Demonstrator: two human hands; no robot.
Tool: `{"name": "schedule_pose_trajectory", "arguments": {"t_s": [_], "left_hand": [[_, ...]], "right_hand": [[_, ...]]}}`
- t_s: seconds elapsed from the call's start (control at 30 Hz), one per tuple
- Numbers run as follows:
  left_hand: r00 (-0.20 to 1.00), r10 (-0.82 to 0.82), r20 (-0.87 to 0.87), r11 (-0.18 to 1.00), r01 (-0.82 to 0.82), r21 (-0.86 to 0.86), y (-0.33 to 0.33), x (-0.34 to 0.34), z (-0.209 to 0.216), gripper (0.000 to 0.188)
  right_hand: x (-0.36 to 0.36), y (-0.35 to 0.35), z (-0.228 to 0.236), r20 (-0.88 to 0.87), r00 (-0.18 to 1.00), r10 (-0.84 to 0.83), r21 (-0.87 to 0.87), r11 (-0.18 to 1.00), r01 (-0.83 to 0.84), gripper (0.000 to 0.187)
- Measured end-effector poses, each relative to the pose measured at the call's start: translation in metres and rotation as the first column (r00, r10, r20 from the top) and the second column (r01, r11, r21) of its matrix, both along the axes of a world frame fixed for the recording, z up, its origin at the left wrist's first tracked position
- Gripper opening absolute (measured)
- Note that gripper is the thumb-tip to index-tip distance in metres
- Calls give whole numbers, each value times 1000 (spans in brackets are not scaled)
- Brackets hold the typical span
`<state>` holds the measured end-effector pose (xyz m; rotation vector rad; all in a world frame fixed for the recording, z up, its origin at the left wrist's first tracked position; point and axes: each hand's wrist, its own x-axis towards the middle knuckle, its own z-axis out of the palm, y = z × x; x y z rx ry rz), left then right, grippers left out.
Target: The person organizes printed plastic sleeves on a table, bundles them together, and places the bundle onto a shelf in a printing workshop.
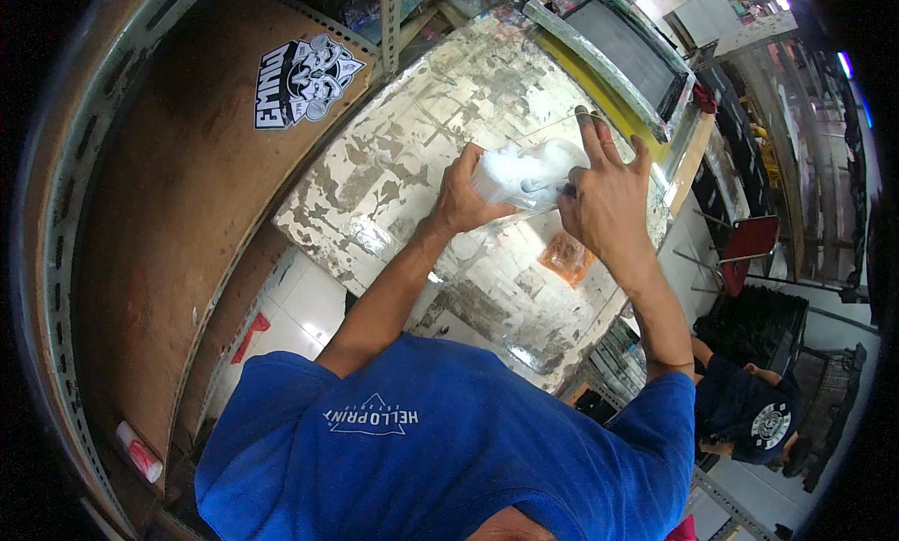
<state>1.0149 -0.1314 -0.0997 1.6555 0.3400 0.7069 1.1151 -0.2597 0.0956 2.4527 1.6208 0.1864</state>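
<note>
My left hand (461, 196) is wrapped round the left side of a clear plastic container (513, 202) that holds a thick white paste (513, 169). At the container's right side is my right hand (607, 190), with its index and middle fingers stretched out and dark stains on the fingertips. Its thumb and lower fingers close at the container's edge; what they grip is hidden. A thin pale line, perhaps a band or the rim, runs from the container towards the right fingertips. An orange packet (567, 257) lies on the worktable just below the right hand.
The worktable (375, 180) has a worn, paint-flaked top. A framed printing screen (613, 49) lies at its far right over a yellow board (599, 87). On the left stands a brown wooden shelf (178, 166). A person (749, 405) in dark clothes and a red chair (749, 241) are at right.
</note>
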Motion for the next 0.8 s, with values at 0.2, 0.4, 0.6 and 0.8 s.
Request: {"name": "schedule_pose_trajectory", "arguments": {"t_s": [0.2, 0.4, 0.6, 0.8], "left_hand": [[1000, -9, -1, 1000, 9, 9, -1, -1, 2, 75], [999, -11, -35, 1000, 10, -15, -2, -2, 3, 80], [995, -54, -86, 997, 49, -58, -3, 1, 8, 83], [998, 11, -59, 1000, -12, -15, -4, -1, 14, 76]], "right_hand": [[35, -7, -11, -221, 975, -26, -1, 1000, 27, 26], [35, -32, -6, -423, 858, -290, -233, 950, 206, 24], [-18, -65, -16, -661, 745, 91, 148, 989, 11, 32], [-35, -60, -54, -714, 692, 104, 108, 993, -39, 39]]}}
